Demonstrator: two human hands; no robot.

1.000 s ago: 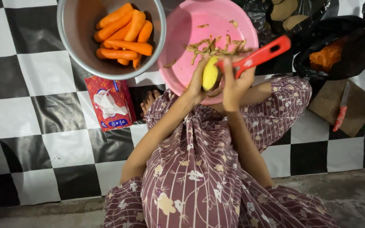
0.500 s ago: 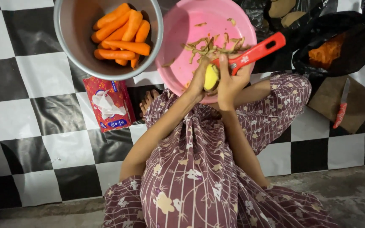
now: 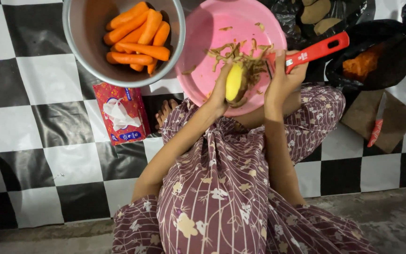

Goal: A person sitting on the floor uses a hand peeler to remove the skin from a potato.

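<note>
The left hand (image 3: 222, 91) holds a potato (image 3: 234, 82) over the near edge of the pink bowl (image 3: 212, 33). Its fingers wrap tight around the left side and bottom of the potato. The potato stands up tall, with its long way pointing away from the person, toward the middle of the bowl. Its yellow peeled side faces the camera.

The right hand (image 3: 283, 80) is just beside the potato, on its right. It grips a red peeler (image 3: 313, 51), and the handle sticks out up and to the right. The peeler's head sits near the top right of the potato, but I cannot tell if it touches. Brown peels (image 3: 233, 51) lie in the bowl just past the potato. Both hands are close together, with only the potato between them
</note>
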